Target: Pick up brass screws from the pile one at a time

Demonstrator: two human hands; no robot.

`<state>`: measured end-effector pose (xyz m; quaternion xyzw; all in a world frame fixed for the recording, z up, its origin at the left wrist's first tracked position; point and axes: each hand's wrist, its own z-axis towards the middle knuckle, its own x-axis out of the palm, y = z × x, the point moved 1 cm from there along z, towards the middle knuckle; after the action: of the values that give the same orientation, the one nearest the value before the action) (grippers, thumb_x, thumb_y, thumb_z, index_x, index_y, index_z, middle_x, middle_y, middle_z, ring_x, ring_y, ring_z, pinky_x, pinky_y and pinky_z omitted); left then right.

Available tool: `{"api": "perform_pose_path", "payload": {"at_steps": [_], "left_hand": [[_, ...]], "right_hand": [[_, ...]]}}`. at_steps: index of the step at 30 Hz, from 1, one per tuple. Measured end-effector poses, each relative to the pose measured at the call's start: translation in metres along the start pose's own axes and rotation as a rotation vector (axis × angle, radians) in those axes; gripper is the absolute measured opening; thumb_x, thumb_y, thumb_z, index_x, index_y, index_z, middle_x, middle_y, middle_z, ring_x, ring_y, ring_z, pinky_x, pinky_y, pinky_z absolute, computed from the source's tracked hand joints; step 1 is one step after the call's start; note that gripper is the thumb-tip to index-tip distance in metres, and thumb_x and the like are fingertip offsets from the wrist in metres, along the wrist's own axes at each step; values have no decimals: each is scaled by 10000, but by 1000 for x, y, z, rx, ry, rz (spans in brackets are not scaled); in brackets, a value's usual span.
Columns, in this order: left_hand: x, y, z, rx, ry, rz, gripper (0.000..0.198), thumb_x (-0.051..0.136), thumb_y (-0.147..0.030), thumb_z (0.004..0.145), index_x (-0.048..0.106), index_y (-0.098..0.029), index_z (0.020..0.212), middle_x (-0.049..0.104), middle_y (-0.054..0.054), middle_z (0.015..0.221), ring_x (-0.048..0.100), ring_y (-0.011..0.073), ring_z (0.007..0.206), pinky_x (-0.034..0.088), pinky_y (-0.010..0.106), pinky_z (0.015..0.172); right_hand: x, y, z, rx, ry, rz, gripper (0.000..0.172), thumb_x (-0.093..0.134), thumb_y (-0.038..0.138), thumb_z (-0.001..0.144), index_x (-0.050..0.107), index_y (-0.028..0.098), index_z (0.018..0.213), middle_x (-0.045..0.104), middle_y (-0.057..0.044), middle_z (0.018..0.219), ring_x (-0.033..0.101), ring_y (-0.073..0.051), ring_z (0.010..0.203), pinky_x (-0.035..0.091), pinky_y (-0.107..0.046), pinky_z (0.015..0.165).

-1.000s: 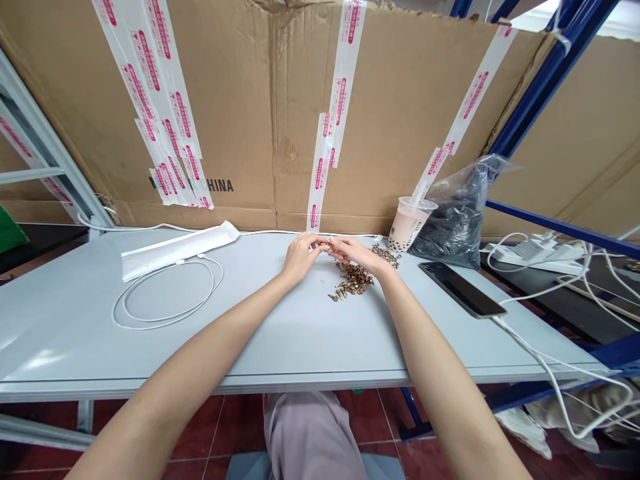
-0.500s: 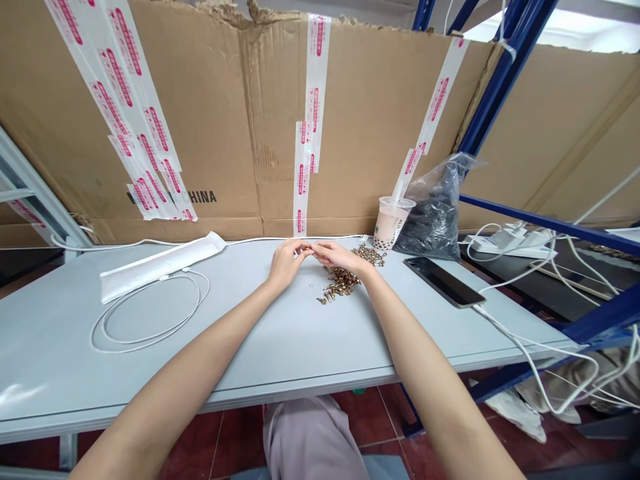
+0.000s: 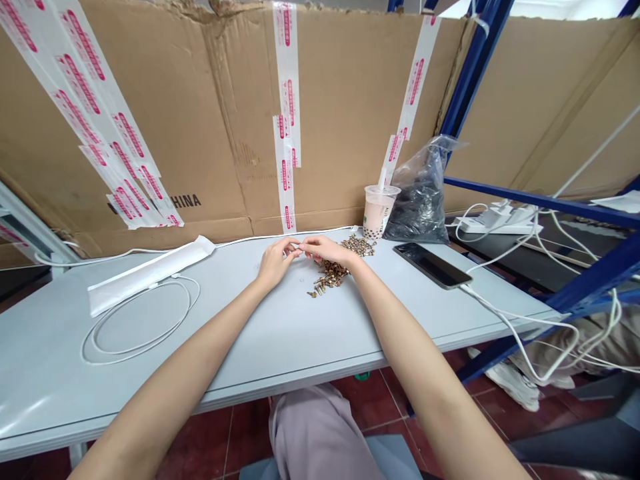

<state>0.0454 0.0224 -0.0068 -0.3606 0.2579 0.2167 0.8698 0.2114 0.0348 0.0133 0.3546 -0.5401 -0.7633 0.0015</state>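
My left hand (image 3: pixel 275 261) and my right hand (image 3: pixel 326 250) meet fingertip to fingertip at the far middle of the grey table (image 3: pixel 280 333). Both pinch at something small between them that I cannot make out. A heap of brass-coloured screws (image 3: pixel 330 275) lies just right of and under my right hand. A second small heap of screws (image 3: pixel 357 245) sits a little farther back.
A plastic cup of milk tea with a straw (image 3: pixel 379 211) and a bag of dark parts (image 3: pixel 419 197) stand at the back right. A black phone (image 3: pixel 432 265) on a white cable lies to the right. A coiled white cable (image 3: pixel 135 323) and a white paper sleeve (image 3: pixel 150 272) lie left. Cardboard walls the back.
The view has swung to the right and tilted, so everything sits farther left in the picture. My hands stay together at the screws with their pinch unchanged.
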Motion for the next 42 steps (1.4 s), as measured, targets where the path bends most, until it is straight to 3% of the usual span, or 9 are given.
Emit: {"api": "perform_pose_path", "payload": {"at_steps": [7, 11, 14, 17, 20, 25, 30, 36, 42], "left_hand": [[-7, 13, 3, -49, 17, 62, 249, 590, -291, 754, 573, -212, 990, 655, -7, 789, 550, 142, 704, 408, 267, 712], [-14, 30, 4, -70, 60, 170, 191, 588, -285, 751, 600, -211, 927, 653, 8, 830, 550, 159, 736, 407, 288, 715], [-20, 42, 6, -54, 103, 242, 177, 615, -312, 731, 621, -212, 877, 644, 23, 900, 545, 183, 814, 405, 324, 774], [-25, 53, 6, -21, 127, 262, 226, 656, -354, 692, 644, -228, 879, 606, 35, 1026, 511, 218, 970, 368, 375, 884], [-25, 61, 4, -6, 207, 214, 278, 670, -381, 676, 661, -255, 924, 552, 40, 1143, 468, 238, 1065, 330, 411, 943], [-21, 61, 2, 23, 303, 215, 174, 637, -351, 718, 694, -258, 852, 582, 37, 1105, 486, 232, 1024, 336, 407, 923], [-22, 46, 4, 115, 333, 370, 163, 561, -324, 779, 693, -242, 826, 624, 24, 1016, 490, 215, 966, 342, 373, 867], [-21, 32, 3, 229, 376, 566, 204, 480, -259, 822, 674, -199, 816, 653, 67, 852, 493, 223, 879, 313, 364, 805], [-13, 31, 3, 328, 360, 672, 205, 469, -255, 834, 647, -159, 799, 623, 117, 813, 485, 248, 887, 302, 370, 798]], "right_hand": [[-25, -7, -14, 357, -333, -895, 281, 498, 344, 807, 651, 121, 887, 647, -165, 928, 587, -254, 874, 407, -334, 745], [-30, -11, -21, 475, -359, -1074, 287, 517, 252, 792, 634, 73, 982, 600, -230, 1054, 554, -300, 988, 411, -365, 787], [-28, -5, -19, 438, -320, -1002, 300, 528, 300, 784, 628, 143, 1020, 610, -168, 1079, 567, -274, 972, 422, -350, 776], [-20, 6, -13, 367, -145, -872, 257, 538, 369, 772, 657, 249, 966, 649, -68, 1034, 591, -227, 920, 428, -312, 753], [-8, 12, -9, 352, -46, -886, 234, 588, 344, 732, 678, 261, 932, 663, -52, 1005, 592, -224, 925, 425, -292, 742], [0, 7, -7, 344, -80, -963, 181, 593, 214, 710, 698, 209, 856, 676, -88, 947, 610, -227, 872, 426, -285, 721], [-2, 8, -8, 332, -104, -945, 179, 590, 229, 697, 695, 196, 838, 674, -95, 940, 612, -219, 849, 422, -278, 715], [-3, 11, -6, 217, -163, -656, 186, 568, 273, 701, 656, 216, 854, 679, -10, 903, 601, -150, 806, 410, -221, 686], [-2, 4, 0, 100, -190, -496, 182, 581, 255, 690, 634, 184, 849, 669, -16, 884, 590, -125, 776, 407, -199, 678]]}}
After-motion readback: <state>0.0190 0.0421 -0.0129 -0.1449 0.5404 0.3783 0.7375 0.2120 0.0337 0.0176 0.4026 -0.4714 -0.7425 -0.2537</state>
